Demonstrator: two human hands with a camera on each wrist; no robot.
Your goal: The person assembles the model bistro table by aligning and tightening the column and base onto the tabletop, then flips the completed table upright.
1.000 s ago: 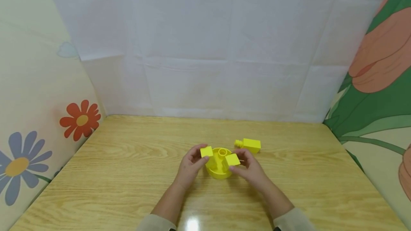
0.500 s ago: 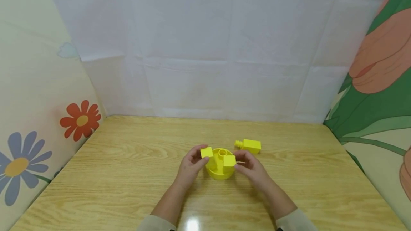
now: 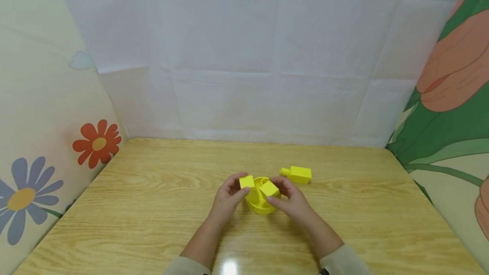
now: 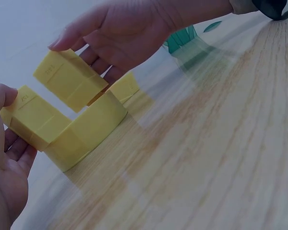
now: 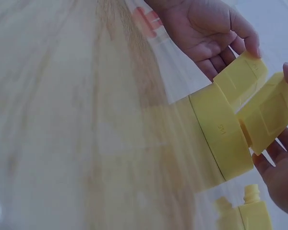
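My left hand (image 3: 224,200) grips a yellow rectangular bottle-shaped piece (image 3: 246,181) between thumb and fingers; its lower end sits in the left side of a round yellow base (image 3: 261,210). Opposite, my right hand (image 3: 296,202) pinches a second, matching yellow piece (image 3: 269,189), tilted and close over the base's right half. In the right wrist view, this second piece (image 5: 271,115) leans at the base's rim, its lower end partly hidden. A round socket in the base is mostly covered by the right piece in the head view.
Another yellow bottle-shaped piece (image 3: 300,175) with a ridged neck lies on its side on the wooden table (image 3: 153,207), behind my right hand. A white cloth (image 3: 229,54) hangs behind the table, with flower-printed cloths on both sides.
My right hand has carried its piece left toward the middle of the base, and the piece has turned, first squarer and now angled. My left hand keeps its hold almost unmoved.
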